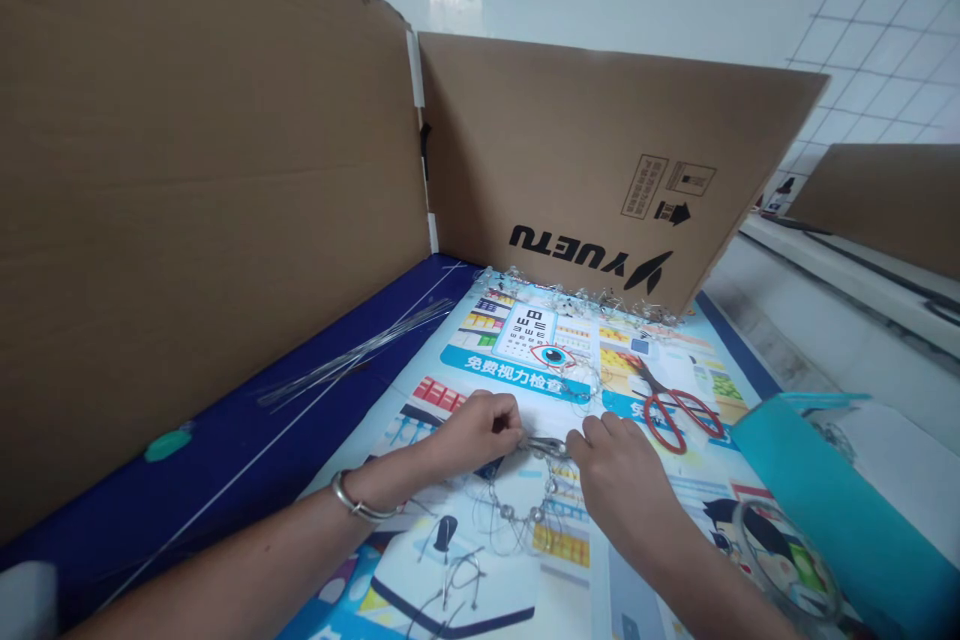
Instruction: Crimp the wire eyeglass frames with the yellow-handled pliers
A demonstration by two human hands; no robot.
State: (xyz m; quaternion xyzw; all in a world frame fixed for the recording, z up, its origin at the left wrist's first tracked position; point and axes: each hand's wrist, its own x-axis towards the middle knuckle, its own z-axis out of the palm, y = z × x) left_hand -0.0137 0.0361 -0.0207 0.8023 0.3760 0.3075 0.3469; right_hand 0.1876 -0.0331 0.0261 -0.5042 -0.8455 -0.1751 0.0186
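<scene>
Upside-down "YUETU" point(591, 253) ran along the cardboard panel's point(555, 140) lower edge; a black arrow point(673, 213) and boxed print point(645, 187), too small to read, sat nearer its right edge. Toward the poster's point(487, 595) far edge, a blue banner point(456, 357) read "免费视力检查", below an eye chart point(517, 345) with E signs.

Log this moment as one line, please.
left hand: closed at metal piece | right hand: closed at its other end | just below: beaded wire loop | beyond right hand: red-handled scissors
</scene>
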